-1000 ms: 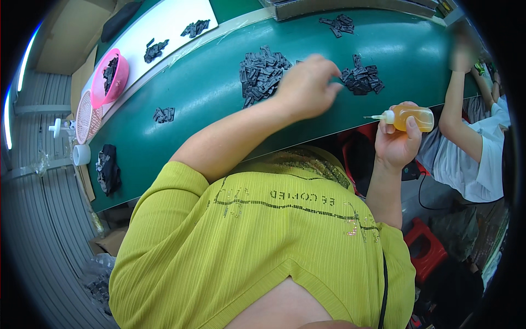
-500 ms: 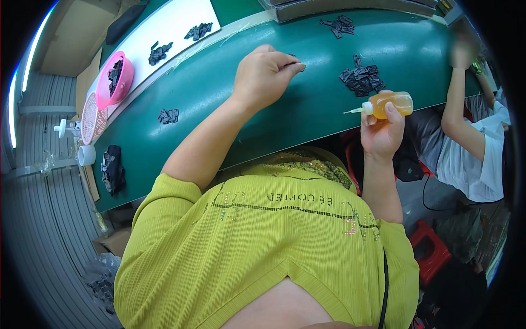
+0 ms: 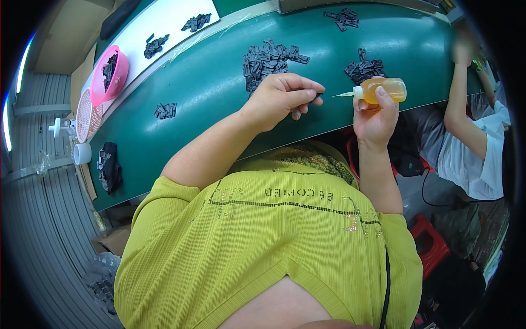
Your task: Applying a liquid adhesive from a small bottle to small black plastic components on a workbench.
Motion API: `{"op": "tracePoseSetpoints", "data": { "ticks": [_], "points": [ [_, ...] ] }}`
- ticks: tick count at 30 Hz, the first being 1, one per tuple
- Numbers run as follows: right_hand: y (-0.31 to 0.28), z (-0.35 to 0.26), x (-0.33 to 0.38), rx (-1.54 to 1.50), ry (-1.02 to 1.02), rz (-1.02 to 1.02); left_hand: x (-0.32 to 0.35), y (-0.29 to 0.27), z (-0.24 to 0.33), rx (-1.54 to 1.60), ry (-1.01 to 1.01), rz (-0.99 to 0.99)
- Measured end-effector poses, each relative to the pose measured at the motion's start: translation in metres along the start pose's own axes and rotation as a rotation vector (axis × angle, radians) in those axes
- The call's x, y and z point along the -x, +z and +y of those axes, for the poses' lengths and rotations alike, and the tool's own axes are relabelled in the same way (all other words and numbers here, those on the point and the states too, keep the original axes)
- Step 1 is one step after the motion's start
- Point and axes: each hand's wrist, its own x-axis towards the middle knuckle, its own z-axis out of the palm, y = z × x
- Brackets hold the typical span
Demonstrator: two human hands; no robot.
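Note:
My left hand (image 3: 284,100) pinches a small black plastic piece (image 3: 318,96) between thumb and fingertips, mostly covered by them. Facing it, my right hand (image 3: 377,122) is wrapped round a clear squeeze bottle (image 3: 393,90) of amber liquid, tipped on its side. Its thin needle nozzle (image 3: 343,95) points left at the piece, with a narrow gap between them. Just beyond my left hand lies a large heap of similar black pieces (image 3: 266,61). Another heap of black pieces (image 3: 364,69) sits behind the bottle.
The green table (image 3: 208,104) also carries small piles of black pieces (image 3: 165,111) at left and far right. A white board (image 3: 175,24) holds two more piles. A pink bowl (image 3: 121,82), pink sieve (image 3: 87,118) and dark cloth (image 3: 110,170) stand left. Another person's arm (image 3: 459,104) rests at right.
My left hand has come back toward me and right, bringing the black piece near the nozzle and uncovering the large heap. The bottle has shifted slightly left and away from me.

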Motion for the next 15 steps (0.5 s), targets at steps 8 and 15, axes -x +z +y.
{"op": "tracePoseSetpoints", "data": {
  "ticks": [8, 15],
  "points": [
    [0.008, 0.01, 0.001, 0.184, -0.139, -0.057, -0.002, 0.0, -0.002, -0.135, 0.012, 0.011],
    [0.004, 0.016, 0.0, 0.372, -0.241, -0.135, -0.003, 0.001, 0.0, -0.098, -0.033, 0.025]
  ]
}}
